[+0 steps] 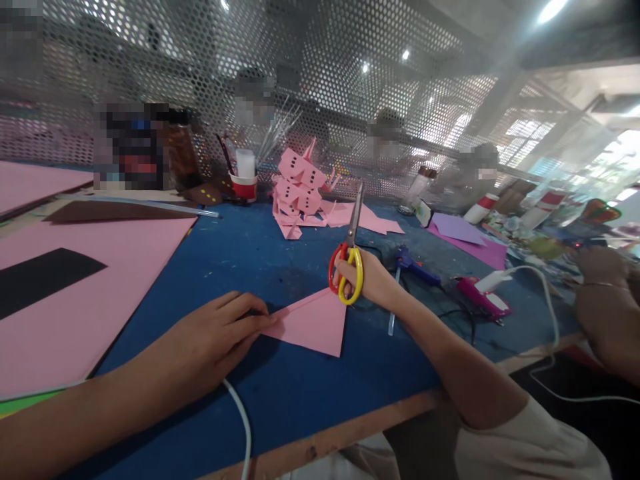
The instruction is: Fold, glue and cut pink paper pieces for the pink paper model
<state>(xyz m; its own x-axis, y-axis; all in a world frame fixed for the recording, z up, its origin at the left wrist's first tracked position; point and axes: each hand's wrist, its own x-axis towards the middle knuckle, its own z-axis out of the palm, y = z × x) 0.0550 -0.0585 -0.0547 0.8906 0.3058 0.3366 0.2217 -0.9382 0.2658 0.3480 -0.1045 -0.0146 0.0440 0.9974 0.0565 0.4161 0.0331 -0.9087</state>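
Note:
Between my two hands lies a folded pink sheet of paper point(315, 327), roughly a triangle, on the blue tabletop. My left hand point(225, 327) pinches its left corner with fingers pressed together. Scissors point(353, 223) with one red and one yellow handle loop are in my right hand point(370, 277), blades pointing up and away. That hand is at the sheet's upper right corner; whether its fingers also grip the paper is hard to make out. Beyond the sheet stand pink folded paper shapes point(299, 187) with black dots, next to flat pink cutouts point(363, 217).
At left are large pink sheets point(150, 273) with a black piece point(50, 277) on top. A blue glue gun point(420, 267) and a magenta device point(483, 297) with a white cable lie right. Purple paper point(460, 230) is behind. Another person's arm point(603, 300) reaches in at far right.

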